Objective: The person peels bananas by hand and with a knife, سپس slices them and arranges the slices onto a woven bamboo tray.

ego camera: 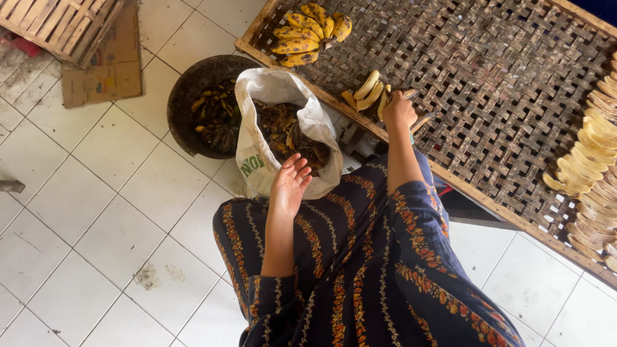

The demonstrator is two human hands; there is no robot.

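Hovering open-palmed, the left hand [290, 183] spreads its fingers just above the white sack [270, 90] of dark peels; the right hand [398, 110] closes on a peeled banana [368, 87] at the woven tray's [501, 83] near edge; sliced pieces [594, 173] lie at right.

Sack [257, 138] before my knees, basin [193, 87] left of it; woven tray [501, 83] right, peeled bananas [369, 93] at its near edge, banana bunch [308, 32] beyond.

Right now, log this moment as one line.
left hand: open over white sack of peels | right hand: on peeled bananas, woven tray | unpeeled bunch beyond
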